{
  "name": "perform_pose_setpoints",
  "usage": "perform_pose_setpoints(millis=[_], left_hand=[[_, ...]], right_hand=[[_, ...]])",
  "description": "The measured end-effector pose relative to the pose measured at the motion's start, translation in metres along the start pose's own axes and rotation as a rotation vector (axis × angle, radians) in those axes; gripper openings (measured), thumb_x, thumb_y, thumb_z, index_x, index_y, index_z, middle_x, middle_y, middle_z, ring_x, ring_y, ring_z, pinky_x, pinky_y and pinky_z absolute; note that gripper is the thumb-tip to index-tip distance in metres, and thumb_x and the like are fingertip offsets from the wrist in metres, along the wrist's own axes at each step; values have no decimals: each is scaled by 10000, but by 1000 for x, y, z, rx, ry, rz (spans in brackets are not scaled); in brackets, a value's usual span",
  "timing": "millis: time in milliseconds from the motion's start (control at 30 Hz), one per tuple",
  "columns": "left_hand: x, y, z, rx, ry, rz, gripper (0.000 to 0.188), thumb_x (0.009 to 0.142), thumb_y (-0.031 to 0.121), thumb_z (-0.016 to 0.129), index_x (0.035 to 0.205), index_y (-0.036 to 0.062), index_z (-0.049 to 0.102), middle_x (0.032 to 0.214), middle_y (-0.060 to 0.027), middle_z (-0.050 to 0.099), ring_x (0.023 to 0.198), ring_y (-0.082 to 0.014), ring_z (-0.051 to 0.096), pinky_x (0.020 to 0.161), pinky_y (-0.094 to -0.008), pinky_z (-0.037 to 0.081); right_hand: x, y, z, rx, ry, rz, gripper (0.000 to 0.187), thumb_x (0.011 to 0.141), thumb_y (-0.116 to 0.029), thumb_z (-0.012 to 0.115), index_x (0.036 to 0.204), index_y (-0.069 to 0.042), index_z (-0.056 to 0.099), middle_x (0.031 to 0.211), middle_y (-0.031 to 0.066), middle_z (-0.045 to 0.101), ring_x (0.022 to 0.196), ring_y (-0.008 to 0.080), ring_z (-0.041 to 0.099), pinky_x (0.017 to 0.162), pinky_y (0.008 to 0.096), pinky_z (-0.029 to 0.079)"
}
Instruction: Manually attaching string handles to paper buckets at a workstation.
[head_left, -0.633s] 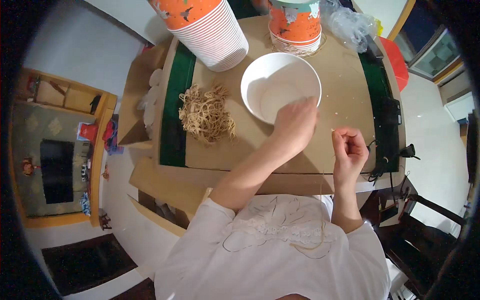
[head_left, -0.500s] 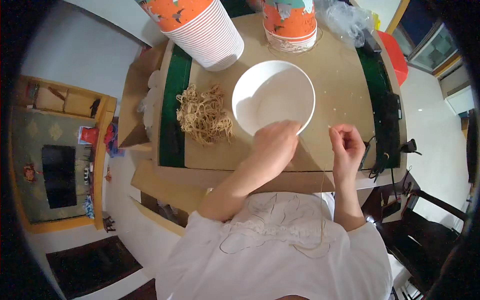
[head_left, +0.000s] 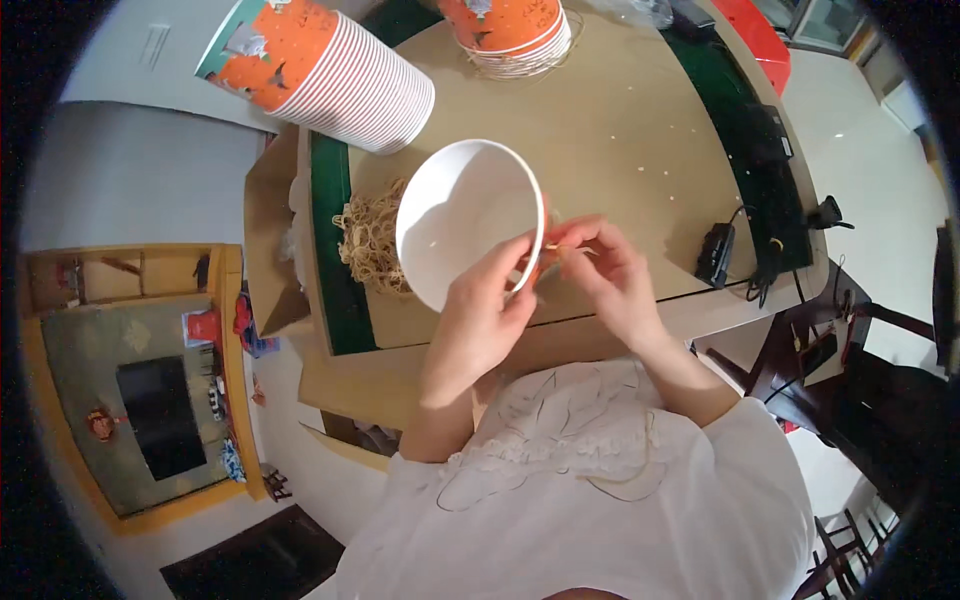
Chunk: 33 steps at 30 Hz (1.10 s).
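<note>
A white-lined paper bucket with an orange outside is tilted over the table, its mouth toward me. My left hand is closed on its near right rim, thumb outside. Against the bucket's right side, my right hand pinches a thin tan string at the rim; the fingertips of both hands come close together there. How the string is fixed to the bucket is hidden by the fingers. Partly behind the bucket, to its left, lies a tangled pile of tan strings.
A tall stack of orange printed paper buckets leans at the far left. Beyond the middle stands another bucket stack with strings round its base. A black adapter and cables lie at the right edge. A red stool is beyond the table.
My left hand now grips the bucket rim, and the bucket is tilted. My right hand has moved left to the rim with the string. The whole view has turned and shifted.
</note>
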<state>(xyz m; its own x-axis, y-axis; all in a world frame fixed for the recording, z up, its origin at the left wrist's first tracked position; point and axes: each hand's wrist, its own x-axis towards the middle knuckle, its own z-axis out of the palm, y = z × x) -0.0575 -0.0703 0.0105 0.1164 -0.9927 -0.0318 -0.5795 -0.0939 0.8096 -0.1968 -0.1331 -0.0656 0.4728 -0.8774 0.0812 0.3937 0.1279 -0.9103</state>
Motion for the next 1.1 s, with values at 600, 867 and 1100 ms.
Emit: perform_pose_setpoints(millis=[600,867,1100], left_hand=[[-9,5,-3,-93,103,-15,275,817,-32,561,1090,-1,568,916,-116,654,819,-174,635,702,-289,505],[-7,-2,1,-90,90,29,273,818,-19,576,1090,5,571,936,-110,650,801,-189,634,693,-291,503],[-4,-5,0,-113,33,27,224,879,25,555,1100,-2,568,936,-140,639,781,-217,631,692,-298,494]], right_hand=[[-3,-14,13,-216,-83,-35,88,814,-13,608,853,-3,530,891,66,537,780,132,583,646,253,511],[-3,-13,9,-199,-76,5,86,823,-17,601,865,-4,528,895,56,537,779,126,581,641,250,510],[-1,-14,3,-247,-84,48,73,834,-25,597,869,-9,535,893,50,535,771,116,574,642,239,497]])
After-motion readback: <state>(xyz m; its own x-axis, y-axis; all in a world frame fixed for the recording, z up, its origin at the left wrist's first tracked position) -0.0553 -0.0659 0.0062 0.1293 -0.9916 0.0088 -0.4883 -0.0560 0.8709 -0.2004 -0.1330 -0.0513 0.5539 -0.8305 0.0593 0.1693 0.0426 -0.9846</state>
